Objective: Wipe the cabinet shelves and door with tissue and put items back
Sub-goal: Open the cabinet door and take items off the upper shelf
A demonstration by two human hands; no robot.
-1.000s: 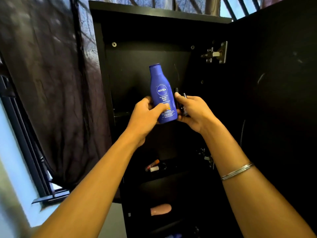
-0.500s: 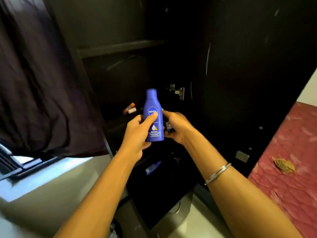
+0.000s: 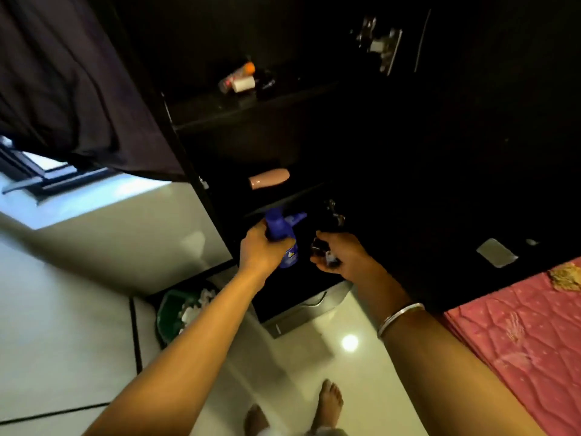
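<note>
My left hand (image 3: pixel 262 251) grips a blue lotion bottle (image 3: pixel 283 237) low in front of the black cabinet's bottom compartment. Just behind it lies another blue bottle (image 3: pixel 297 219) on the lowest shelf. My right hand (image 3: pixel 341 256) holds a few small dark bottles (image 3: pixel 323 250) beside it. The cabinet door (image 3: pixel 471 152) stands open on the right. A pink tube (image 3: pixel 269 178) lies on the shelf above, and small items with an orange cap (image 3: pixel 240 77) sit on a higher shelf (image 3: pixel 251 105).
A green bin (image 3: pixel 171 313) with white crumpled tissue stands on the floor left of the cabinet. A pink mattress (image 3: pixel 528 335) lies at the right. A dark curtain (image 3: pixel 72 80) hangs at the left. My bare feet (image 3: pixel 328 401) show on the shiny tiles.
Both hands have dropped from the top shelf level down to the bottom compartment, carrying the blue bottle and small bottles. The view has tilted down to the floor.
</note>
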